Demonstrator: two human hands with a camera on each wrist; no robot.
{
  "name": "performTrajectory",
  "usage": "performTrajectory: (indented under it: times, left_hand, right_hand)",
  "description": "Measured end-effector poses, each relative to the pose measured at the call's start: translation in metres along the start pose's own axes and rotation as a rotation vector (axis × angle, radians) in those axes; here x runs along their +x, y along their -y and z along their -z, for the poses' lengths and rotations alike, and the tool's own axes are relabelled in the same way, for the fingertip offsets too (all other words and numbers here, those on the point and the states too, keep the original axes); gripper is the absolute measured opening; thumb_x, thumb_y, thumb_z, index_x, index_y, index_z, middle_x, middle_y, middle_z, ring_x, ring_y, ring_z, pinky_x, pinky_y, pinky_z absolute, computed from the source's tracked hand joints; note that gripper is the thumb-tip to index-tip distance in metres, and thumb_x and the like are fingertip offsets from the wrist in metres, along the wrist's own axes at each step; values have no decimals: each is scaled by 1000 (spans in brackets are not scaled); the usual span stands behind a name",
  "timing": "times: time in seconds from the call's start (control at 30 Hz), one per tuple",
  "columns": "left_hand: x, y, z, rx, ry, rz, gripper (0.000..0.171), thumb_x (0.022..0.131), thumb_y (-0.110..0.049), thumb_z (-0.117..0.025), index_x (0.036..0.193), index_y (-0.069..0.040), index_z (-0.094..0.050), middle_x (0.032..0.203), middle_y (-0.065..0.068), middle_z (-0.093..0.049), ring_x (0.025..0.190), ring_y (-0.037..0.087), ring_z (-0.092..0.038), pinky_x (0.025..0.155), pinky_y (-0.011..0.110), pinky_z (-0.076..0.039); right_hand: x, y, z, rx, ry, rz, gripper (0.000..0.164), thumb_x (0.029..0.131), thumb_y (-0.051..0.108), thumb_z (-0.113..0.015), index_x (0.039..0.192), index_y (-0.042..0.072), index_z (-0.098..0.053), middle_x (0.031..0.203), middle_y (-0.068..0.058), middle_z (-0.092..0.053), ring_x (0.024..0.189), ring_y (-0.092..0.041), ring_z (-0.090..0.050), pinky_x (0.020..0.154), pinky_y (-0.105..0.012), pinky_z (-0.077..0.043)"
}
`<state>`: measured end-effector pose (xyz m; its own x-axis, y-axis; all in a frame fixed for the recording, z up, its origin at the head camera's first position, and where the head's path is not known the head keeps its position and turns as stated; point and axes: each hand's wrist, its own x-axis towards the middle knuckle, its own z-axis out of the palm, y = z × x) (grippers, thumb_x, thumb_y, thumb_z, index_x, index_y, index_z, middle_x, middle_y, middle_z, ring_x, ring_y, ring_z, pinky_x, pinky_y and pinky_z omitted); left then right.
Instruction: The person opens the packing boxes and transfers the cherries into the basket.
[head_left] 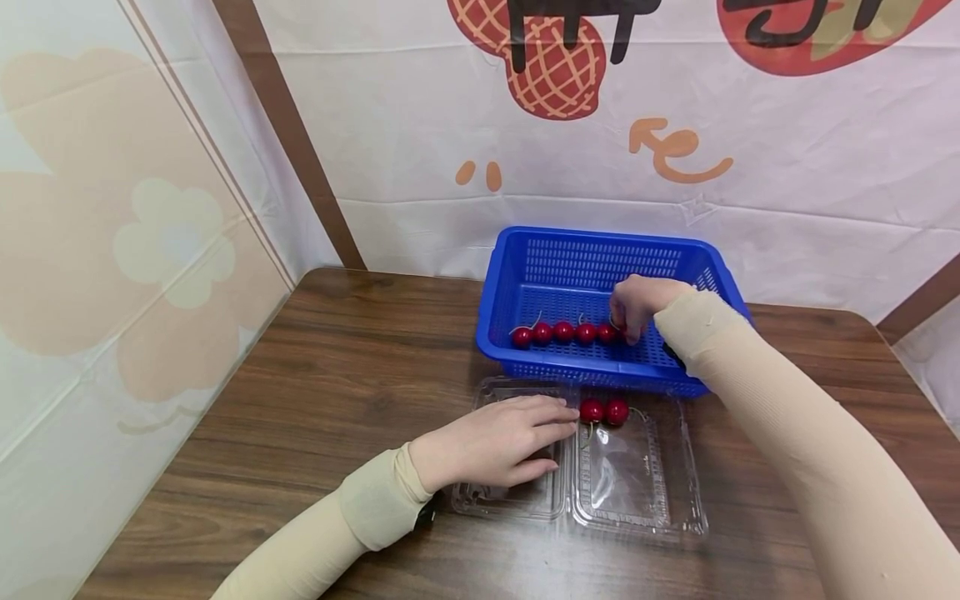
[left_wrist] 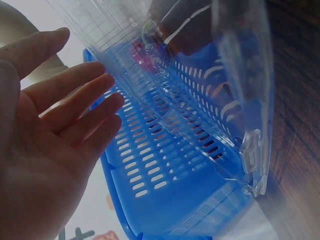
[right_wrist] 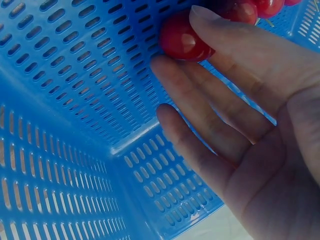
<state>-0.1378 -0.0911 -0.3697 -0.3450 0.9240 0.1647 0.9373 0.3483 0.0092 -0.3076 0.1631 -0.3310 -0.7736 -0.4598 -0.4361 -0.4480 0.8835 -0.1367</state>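
Inside a blue plastic basket [head_left: 489,292], my right hand [head_left: 641,302] pinches a red cherry [right_wrist: 181,37] between thumb and fingers at the right end of a row of cherries [head_left: 563,332]. Thin stems rise from some of them. My left hand [head_left: 502,437] lies palm down with relaxed, nearly straight fingers over the left half of an unfolded clear plastic clamshell box [head_left: 622,508], holding nothing. Its fingertips reach close to two cherries [head_left: 617,412], side by side at the far edge of the box's right half. In the left wrist view, the fingers [left_wrist: 90,110] are beside the clear plastic.
The basket stands on a brown wood-grain table [head_left: 337,358], just behind the box, near a printed cloth backdrop [head_left: 405,125]. Another cloth panel [head_left: 97,292] hangs along the left side. The basket's slotted walls [right_wrist: 55,185] rise around my right hand.
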Motion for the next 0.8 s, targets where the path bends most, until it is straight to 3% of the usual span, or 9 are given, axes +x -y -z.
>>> performTrajectory:
  times: [0.37, 0.6, 0.8]
  left_hand:
    - [-1, -1, 1, 0, 11, 10, 48, 91, -35, -51, 130, -6, -53, 135, 8, -52, 127, 21, -40, 111, 32, -32]
    - [0, -1, 2, -1, 6, 2, 48, 91, -34, -51, 130, -6, -53, 134, 9, -52, 127, 21, -41, 110, 33, -33]
    - [-1, -2, 2, 2, 10, 0, 48, 92, -34, -50, 130, -6, -53, 135, 9, -52, 127, 22, -40, 111, 33, -32]
  right_hand:
    - [-4, 2, 4, -29, -7, -15, 33, 63, 11, -80, 94, 7, -68, 92, -9, -67, 71, -18, -59, 66, -36, -57]
    - [-9, 4, 9, -81, -24, -20, 34, 62, 14, -81, 93, 8, -68, 96, -8, -67, 81, -20, -57, 72, -40, -55]
    - [-12, 3, 14, -87, -42, 14, 33, 62, 16, -81, 92, 7, -69, 91, -7, -68, 80, -20, -59, 71, -40, -56]
